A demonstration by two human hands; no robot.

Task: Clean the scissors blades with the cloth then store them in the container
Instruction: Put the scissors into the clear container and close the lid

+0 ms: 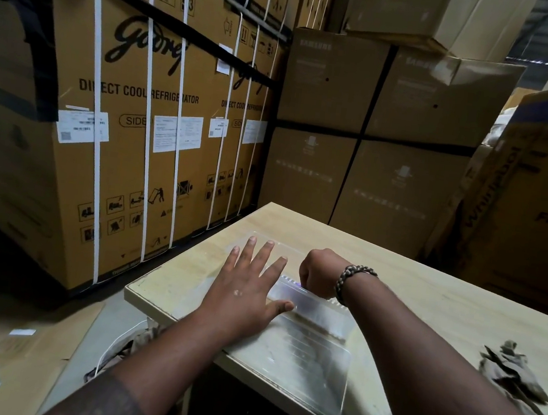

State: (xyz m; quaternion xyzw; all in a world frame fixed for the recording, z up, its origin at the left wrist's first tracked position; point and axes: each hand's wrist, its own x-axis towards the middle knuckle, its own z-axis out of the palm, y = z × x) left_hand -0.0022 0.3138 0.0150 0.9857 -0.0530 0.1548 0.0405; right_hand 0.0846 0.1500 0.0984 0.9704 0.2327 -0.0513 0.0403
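Note:
A clear plastic container (314, 357) lies on the pale wooden table (433, 291), near its left front corner. My left hand (247, 289) presses flat on the container's far part, fingers spread and straight. My right hand (320, 273) is curled, knuckles down, at the container's ridged middle edge, and seems to grip that edge; its fingertips are hidden. A crumpled grey-brown cloth (512, 374) lies on the table to the right, apart from both hands. I see no scissors; the container's inside is blurred by glare.
Tall strapped refrigerator cartons (122, 124) stand close on the left, and more stacked cartons (375, 133) rise behind the table. Flattened cardboard (12, 365) and a white cord lie on the floor below the table's left edge.

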